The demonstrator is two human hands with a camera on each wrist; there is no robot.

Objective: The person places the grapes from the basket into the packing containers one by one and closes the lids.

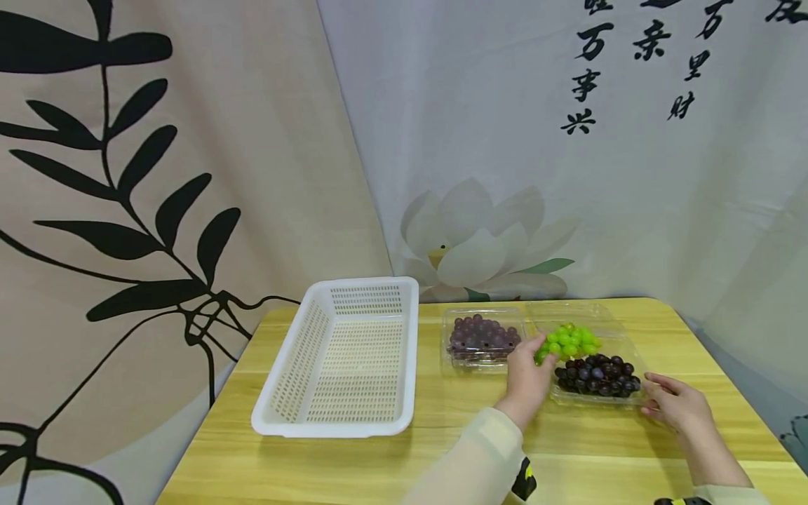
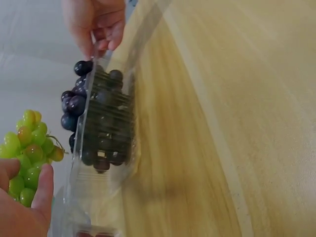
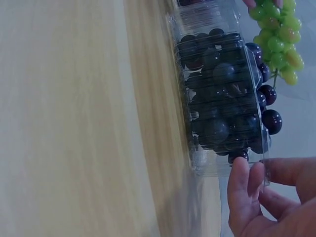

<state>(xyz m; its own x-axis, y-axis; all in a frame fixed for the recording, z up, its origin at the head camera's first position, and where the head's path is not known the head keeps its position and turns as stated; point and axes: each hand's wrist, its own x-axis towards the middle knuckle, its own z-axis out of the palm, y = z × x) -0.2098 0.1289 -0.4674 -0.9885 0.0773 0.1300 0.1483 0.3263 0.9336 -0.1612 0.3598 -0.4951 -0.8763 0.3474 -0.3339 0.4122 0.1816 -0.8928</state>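
Note:
My left hand (image 1: 529, 375) grips a bunch of green grapes (image 1: 570, 341) by its left end. In the left wrist view, the thumb and a finger press the green grapes (image 2: 30, 148) above the rim of a clear plastic box. Dark grapes (image 1: 596, 376) fill the front of that clear box (image 1: 571, 398), whose lid (image 1: 574, 317) lies folded back behind it. At the box's right edge, my right hand (image 1: 678, 403) pinches the rim. The right wrist view shows its thumb and fingers (image 3: 242, 190) on that plastic edge, close to the dark grapes (image 3: 222, 94).
A white perforated basket (image 1: 334, 426) stands on the left of the wooden table (image 1: 461, 449). Between it and the open box sits another clear box (image 1: 447, 358) holding reddish-purple grapes (image 1: 482, 335). A printed curtain (image 1: 284, 140) hangs behind the table.

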